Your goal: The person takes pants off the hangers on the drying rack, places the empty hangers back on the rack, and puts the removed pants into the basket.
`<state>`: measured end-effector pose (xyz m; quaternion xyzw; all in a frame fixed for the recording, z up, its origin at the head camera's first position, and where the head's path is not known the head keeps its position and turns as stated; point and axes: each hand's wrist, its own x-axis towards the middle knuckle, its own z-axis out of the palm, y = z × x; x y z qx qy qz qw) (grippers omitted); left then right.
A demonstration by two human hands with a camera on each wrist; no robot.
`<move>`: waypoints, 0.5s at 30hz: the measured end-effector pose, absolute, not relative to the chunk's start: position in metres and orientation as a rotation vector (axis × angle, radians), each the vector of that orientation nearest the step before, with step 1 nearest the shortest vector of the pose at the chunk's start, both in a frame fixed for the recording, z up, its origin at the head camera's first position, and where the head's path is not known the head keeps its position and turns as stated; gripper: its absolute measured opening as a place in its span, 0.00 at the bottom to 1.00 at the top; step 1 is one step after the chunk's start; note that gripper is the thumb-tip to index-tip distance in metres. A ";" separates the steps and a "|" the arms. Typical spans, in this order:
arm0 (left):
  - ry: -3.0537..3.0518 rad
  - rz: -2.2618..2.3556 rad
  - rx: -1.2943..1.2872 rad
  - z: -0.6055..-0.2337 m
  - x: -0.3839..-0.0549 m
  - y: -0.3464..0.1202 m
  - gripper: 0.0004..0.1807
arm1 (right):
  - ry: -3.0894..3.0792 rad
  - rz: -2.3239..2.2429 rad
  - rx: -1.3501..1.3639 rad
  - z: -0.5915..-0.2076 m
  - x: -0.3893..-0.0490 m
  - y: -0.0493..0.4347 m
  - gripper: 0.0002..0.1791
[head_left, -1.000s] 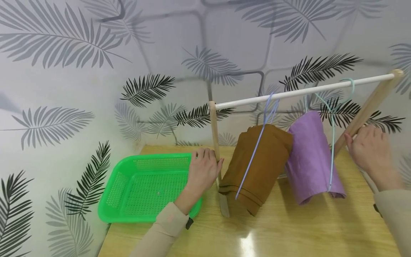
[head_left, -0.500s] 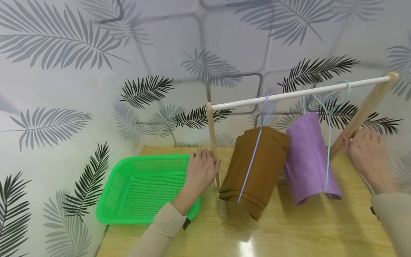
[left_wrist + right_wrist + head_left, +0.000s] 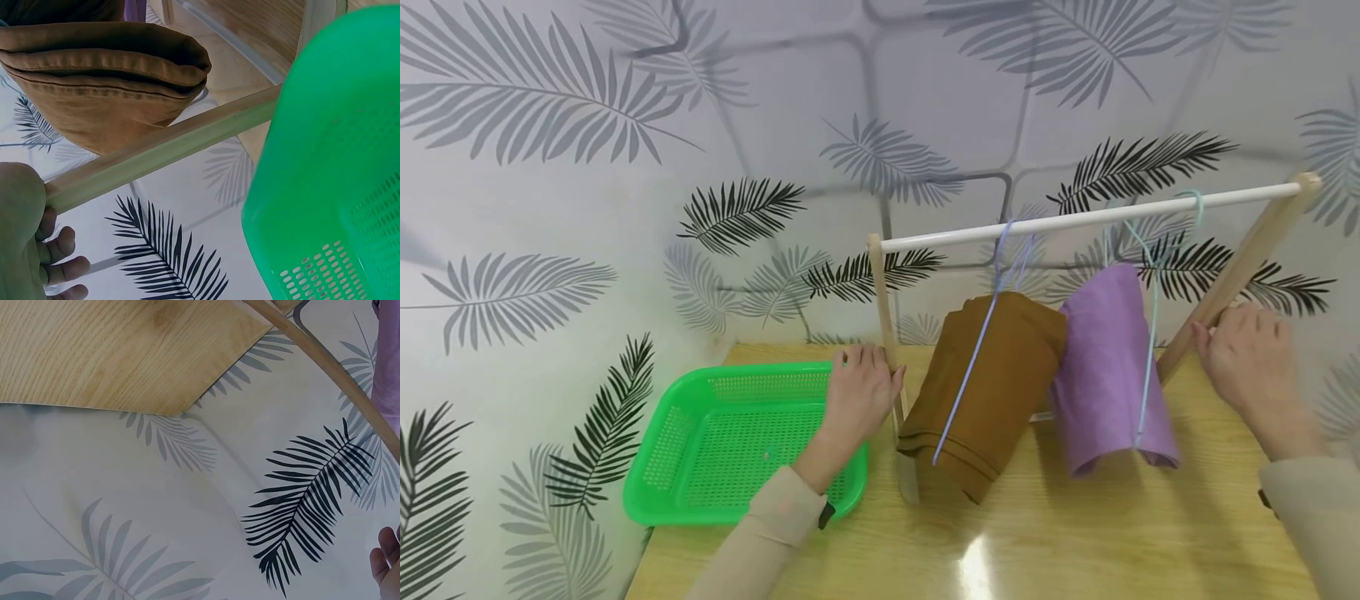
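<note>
Left hand (image 3: 859,392): here it is mid-frame, fingers curled round the left post (image 3: 882,292), firm hold.
Right hand (image 3: 1247,354): at right, closed about the right post (image 3: 1247,262), thumb against the wood.
Green basket (image 3: 730,450): lower left, on the wooden table (image 3: 1075,542).
Brown cloth (image 3: 985,383): right of centre, folded over a blue hanger (image 3: 966,375).
Purple cloth (image 3: 1105,367): touching it, on a mint hanger (image 3: 1151,342).
White rail (image 3: 1093,217): above both, joining the posts.
Wall (image 3: 625,200): leaf-patterned, filling the top.
</note>
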<state>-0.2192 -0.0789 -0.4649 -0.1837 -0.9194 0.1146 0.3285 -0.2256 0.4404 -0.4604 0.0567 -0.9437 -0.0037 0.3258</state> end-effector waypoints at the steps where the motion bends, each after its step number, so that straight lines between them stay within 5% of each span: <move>1: -2.410 0.303 -0.480 -0.465 -0.220 -0.079 0.25 | -2.501 -0.014 0.133 -0.460 -0.224 0.440 0.31; 15: -2.518 0.254 -0.488 -0.460 -0.231 -0.087 0.24 | -2.351 0.019 0.091 -0.470 -0.223 0.426 0.28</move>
